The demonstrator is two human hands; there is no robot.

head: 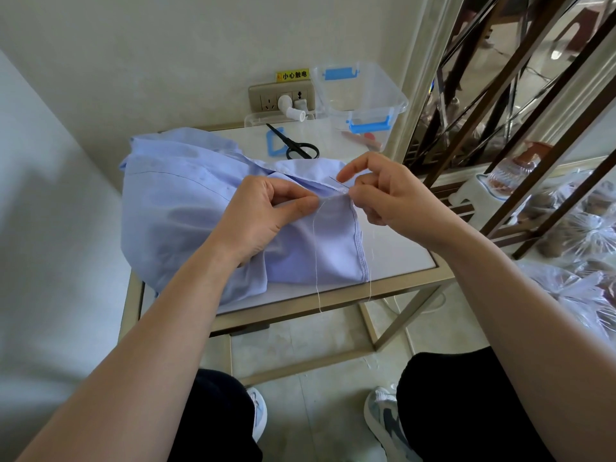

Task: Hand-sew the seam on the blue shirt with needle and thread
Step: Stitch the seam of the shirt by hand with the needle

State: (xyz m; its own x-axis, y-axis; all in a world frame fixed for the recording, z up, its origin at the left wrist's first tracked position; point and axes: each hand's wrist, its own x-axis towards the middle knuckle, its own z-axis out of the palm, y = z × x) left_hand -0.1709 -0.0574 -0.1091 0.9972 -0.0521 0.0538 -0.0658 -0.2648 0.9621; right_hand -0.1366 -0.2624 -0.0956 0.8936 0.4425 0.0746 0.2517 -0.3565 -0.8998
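The blue shirt (180,198) lies bunched on a small white-topped table (400,258). My left hand (263,215) pinches a fold of the shirt's edge between thumb and forefinger. Just to its right, my right hand (383,195) pinches the thin needle (338,182), which sticks into the seam at the fold and points up-left. White thread (316,255) hangs from the seam in two strands past the table's front edge.
Black scissors (295,145) and a blue plastic piece (275,143) lie behind the shirt. A clear plastic box (360,91) with blue latches stands at the back right, by a wall socket (283,98). A metal-framed shelf (520,135) stands close on the right.
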